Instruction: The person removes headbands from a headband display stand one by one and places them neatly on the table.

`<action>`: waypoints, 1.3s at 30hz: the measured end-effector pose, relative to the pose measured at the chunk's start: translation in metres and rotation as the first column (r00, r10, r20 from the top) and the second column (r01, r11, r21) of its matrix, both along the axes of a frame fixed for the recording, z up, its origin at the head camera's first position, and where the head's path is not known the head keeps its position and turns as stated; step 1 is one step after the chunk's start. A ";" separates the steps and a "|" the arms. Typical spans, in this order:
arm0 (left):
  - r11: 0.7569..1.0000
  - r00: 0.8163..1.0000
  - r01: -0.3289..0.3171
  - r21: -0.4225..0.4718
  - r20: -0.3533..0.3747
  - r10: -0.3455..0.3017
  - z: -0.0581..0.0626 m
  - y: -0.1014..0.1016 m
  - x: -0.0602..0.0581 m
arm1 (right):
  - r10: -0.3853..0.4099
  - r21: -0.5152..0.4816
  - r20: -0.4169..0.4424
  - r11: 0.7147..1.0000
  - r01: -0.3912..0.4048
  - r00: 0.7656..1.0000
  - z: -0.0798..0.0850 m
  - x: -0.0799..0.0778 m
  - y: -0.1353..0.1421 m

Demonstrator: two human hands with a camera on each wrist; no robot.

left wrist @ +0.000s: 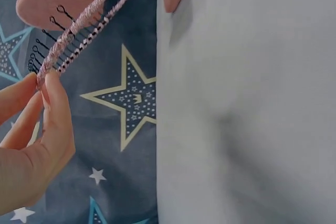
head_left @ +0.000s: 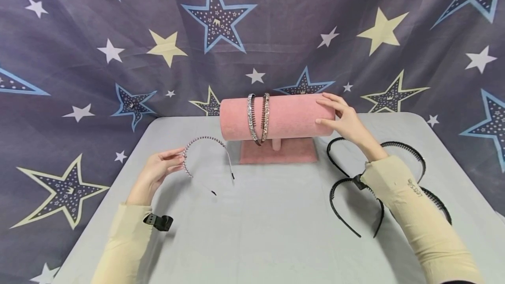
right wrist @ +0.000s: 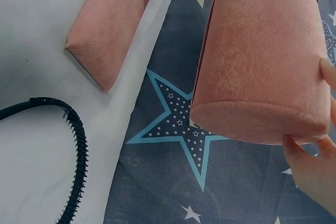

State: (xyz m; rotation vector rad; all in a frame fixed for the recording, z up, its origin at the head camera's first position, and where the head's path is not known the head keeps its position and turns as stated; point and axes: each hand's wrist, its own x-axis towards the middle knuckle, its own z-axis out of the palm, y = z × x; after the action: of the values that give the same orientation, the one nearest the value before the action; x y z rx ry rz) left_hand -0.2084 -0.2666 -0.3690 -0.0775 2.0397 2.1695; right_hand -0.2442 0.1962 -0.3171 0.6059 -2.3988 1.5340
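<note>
My left hand (head_left: 155, 172) pinches a thin pink beaded headband (head_left: 205, 138) by its left side, holding it above the table. In the left wrist view, thumb and fingers meet on the pink headband (left wrist: 71, 32), whose dark comb teeth show. A pink padded roll stand (head_left: 296, 115) stands at the back of the table. My right hand (head_left: 347, 119) holds the roll's right end, thumb on the end and fingers over the top. In the right wrist view, the thumb touches the end of the roll (right wrist: 262, 77). Two glittery headbands, one silver (head_left: 251, 117) and one bronze (head_left: 266, 117), sit on the roll.
Several black toothed headbands lie on the table's right side, including a black headband with a bow (head_left: 357, 182) near the right sleeve (head_left: 410, 209). The grey-white tabletop (head_left: 256, 231) ends at a dark star-patterned cloth (head_left: 272, 25) behind. A black strap (head_left: 158, 221) circles the left wrist.
</note>
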 end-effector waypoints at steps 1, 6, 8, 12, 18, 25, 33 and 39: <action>1.000 1.000 0.015 0.004 0.004 -0.015 -0.002 0.000 0.000 | 0.000 -0.001 0.001 1.000 0.000 1.000 0.000 0.000 0.000; 0.996 0.996 0.091 -0.006 0.012 -0.091 -0.011 0.001 0.000 | 0.001 -0.009 0.002 1.000 -0.001 1.000 -0.001 0.000 0.000; 0.993 0.993 0.117 -0.009 0.017 -0.117 -0.014 0.004 0.000 | 0.000 -0.009 0.001 1.000 0.000 1.000 -0.001 0.000 0.000; 0.988 0.987 0.154 -0.006 0.039 -0.153 -0.019 0.009 -0.001 | -0.001 -0.007 -0.003 1.000 0.001 1.000 -0.001 -0.001 0.000; 0.977 0.976 0.214 -0.021 0.055 -0.213 -0.025 0.020 -0.002 | 0.000 -0.007 0.004 1.000 0.000 1.000 -0.001 -0.001 0.001; 0.961 0.959 0.273 -0.039 0.085 -0.270 -0.025 0.038 -0.003 | -0.004 -0.001 0.003 1.000 0.004 1.000 -0.001 -0.001 0.001; 0.938 0.937 0.344 -0.047 0.083 -0.340 -0.030 0.063 -0.005 | -0.002 -0.003 -0.008 1.000 0.002 1.000 -0.002 -0.001 0.001; 0.924 0.922 0.381 -0.038 0.091 -0.376 -0.033 0.082 -0.005 | -0.003 -0.004 -0.014 1.000 0.003 1.000 -0.002 -0.002 0.001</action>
State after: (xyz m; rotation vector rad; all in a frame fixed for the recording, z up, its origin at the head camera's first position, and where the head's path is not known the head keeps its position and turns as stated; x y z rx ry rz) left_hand -0.2137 -0.1843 -0.4024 0.2021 1.8822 1.8428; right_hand -0.2458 0.1971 -0.3190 0.6100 -2.3849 1.5283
